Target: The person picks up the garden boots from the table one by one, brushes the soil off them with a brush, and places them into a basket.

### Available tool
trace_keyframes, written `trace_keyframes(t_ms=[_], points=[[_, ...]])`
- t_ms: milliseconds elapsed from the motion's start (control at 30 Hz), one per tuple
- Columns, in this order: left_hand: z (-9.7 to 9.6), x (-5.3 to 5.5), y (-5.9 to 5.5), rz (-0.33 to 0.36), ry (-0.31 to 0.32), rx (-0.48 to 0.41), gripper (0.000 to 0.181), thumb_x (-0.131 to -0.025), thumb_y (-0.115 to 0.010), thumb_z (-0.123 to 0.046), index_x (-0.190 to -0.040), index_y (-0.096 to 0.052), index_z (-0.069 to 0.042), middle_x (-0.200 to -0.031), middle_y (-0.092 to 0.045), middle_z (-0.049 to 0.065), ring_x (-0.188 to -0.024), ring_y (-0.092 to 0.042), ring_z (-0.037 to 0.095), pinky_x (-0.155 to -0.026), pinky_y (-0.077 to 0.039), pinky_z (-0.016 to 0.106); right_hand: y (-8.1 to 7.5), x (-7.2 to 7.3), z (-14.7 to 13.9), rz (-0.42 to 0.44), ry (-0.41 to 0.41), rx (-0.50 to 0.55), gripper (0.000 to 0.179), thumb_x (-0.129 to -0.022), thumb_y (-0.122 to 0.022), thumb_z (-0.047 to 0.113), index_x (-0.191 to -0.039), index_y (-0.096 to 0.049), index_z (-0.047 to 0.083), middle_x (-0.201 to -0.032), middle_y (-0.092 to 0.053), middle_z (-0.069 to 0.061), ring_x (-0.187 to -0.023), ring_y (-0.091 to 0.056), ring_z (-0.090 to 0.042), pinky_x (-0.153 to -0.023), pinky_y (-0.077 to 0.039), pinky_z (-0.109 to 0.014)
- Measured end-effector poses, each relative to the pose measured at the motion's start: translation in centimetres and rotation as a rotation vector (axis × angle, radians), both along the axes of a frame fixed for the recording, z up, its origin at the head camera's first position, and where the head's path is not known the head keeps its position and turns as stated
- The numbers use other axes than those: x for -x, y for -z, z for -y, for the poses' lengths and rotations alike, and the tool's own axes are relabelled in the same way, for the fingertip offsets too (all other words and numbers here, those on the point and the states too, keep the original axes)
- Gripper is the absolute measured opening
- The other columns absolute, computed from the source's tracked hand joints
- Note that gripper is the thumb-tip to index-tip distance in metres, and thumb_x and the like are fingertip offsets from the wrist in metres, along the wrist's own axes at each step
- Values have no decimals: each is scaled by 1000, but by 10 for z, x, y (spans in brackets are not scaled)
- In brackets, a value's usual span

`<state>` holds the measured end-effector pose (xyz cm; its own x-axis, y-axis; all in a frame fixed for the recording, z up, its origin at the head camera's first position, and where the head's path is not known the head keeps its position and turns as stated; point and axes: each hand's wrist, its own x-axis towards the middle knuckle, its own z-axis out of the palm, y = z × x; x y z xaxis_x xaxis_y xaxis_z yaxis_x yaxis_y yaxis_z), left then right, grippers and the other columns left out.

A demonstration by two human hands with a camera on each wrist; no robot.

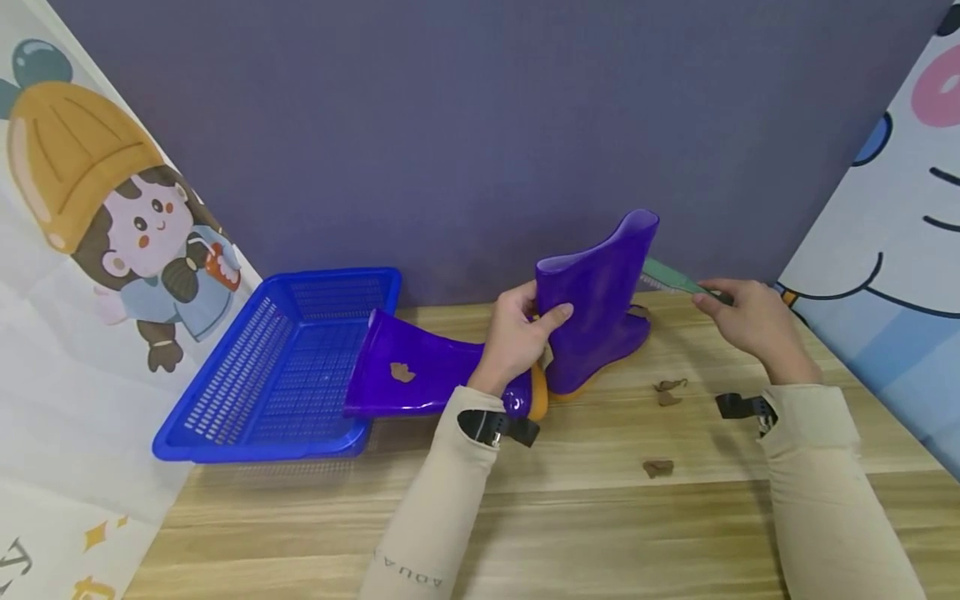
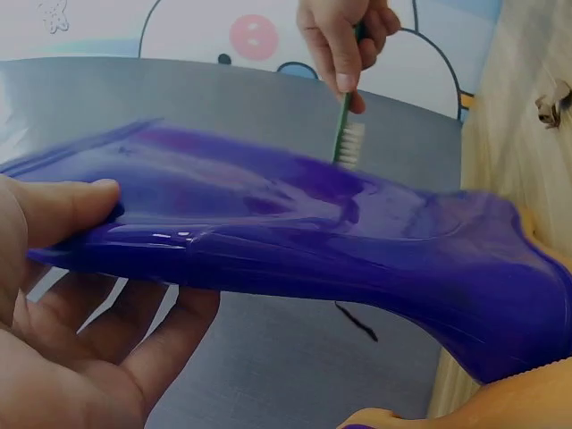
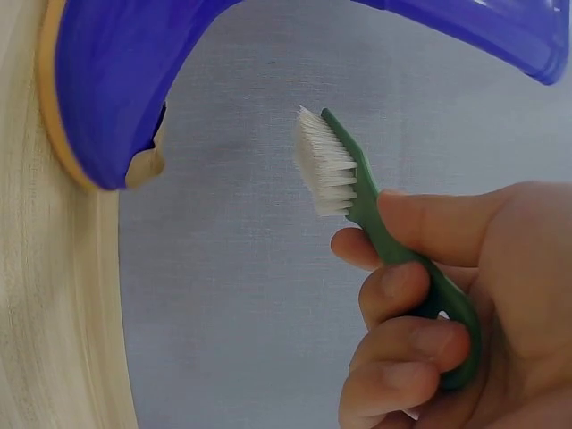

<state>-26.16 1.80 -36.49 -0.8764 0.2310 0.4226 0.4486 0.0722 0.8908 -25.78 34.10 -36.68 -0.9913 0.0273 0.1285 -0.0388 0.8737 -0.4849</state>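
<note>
Grey backdrop [image 1: 450,125] meets wood-grained table [image 1: 585,533], left hand [image 1: 516,337] gripping a purple boot [image 1: 600,308], right hand [image 1: 753,325] a brush [image 1: 675,278].

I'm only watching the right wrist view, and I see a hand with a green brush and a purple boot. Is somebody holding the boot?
Observer: Yes, the left hand grips the boot by its shaft.
Operator: Ooh, is there another boot too?
Observer: Yes, a second boot lies on its side.
Operator: And is there any mess on the table?
Observer: Yes, a few brown bits lie on the table.
</note>
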Motion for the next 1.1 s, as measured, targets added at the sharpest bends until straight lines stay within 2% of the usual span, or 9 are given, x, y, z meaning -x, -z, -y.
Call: trace_keyframes(t_ms=[267, 367, 500, 567, 667, 767, 867, 967, 1100], points=[[3, 7, -1, 34, 109, -40, 34, -91, -76, -10, -124, -69, -3, -109, -75, 19, -88, -68, 8, -79, -58, 26, -8, -1, -3, 10, 2, -3, 65, -107, -39, 50, -148, -50, 1, -143, -49, -39, -125, -47, -62, -96, -40, -76], [6, 8, -1, 44, 88, -43, 40, -90, -78, -13, -128, -67, -8, -110, -74, 15, -92, -66, 9, -81, -56, 26, -7, 0, -3, -21, -15, -2, 62, -108, -41, 48, -147, -52, 0, -140, -52, -38, -118, -53, -60, -91, -44, -73], [11, 5, 0, 49, 38, -22, 41, -88, -79, -13, -127, -67, -10, -108, -74, 12, -92, -64, 11, -78, -52, 22, 2, 2, -3, -37, -88, 10, 55, -108, -45, 39, -143, -55, -2, -137, -56, -37, -114, -58, -56, -87, -48, -68], [11, 4, -1, 44, 32, 1, 39, -89, -79, -14, -126, -68, -10, -106, -73, 11, -91, -63, 12, -76, -51, 21, 6, 2, -5, -10, -121, 14, 53, -109, -46, 36, -143, -55, -4, -136, -57, -37, -113, -59, -56, -87, -48, -67], [9, 3, -2, 28, 40, 32, 39, -89, -79, -15, -125, -68, -9, -105, -73, 12, -90, -62, 11, -75, -51, 21, 14, -1, -10, 58, -148, 27, 54, -110, -43, 35, -144, -51, -7, -139, -53, -38, -122, -53, -59, -94, -45, -71], [7, 3, -2, 18, 33, 28, 39, -88, -79, -14, -125, -68, -7, -104, -73, 13, -89, -63, 11, -75, -51, 21, 22, -3, -10, 102, -181, 62, 55, -110, -43, 36, -142, -52, -7, -141, -52, -38, -124, -52, -58, -95, -46, -69], [5, 5, -3, 5, 25, 28, 38, -89, -78, -13, -126, -68, -7, -105, -73, 13, -90, -63, 10, -75, -51, 21, 30, -4, -10, 103, -211, 69, 50, -109, -47, 33, -137, -57, -7, -131, -61, -34, -106, -63, -47, -83, -55, -54], [4, 6, -2, -4, 20, 29, 38, -89, -78, -13, -126, -68, -7, -105, -73, 13, -90, -63, 11, -75, -52, 21, 35, -5, -10, 101, -200, 43, 47, -108, -50, 30, -134, -59, -7, -112, -69, -28, -88, -65, -31, -68, -51, -38], [7, 4, -1, -4, 4, 33, 38, -88, -78, -12, -125, -68, -7, -104, -73, 13, -89, -64, 12, -75, -52, 20, 39, -5, -11, 96, -177, 4, 47, -107, -53, 30, -132, -60, -10, -108, -71, -29, -83, -68, -28, -65, -51, -35]])
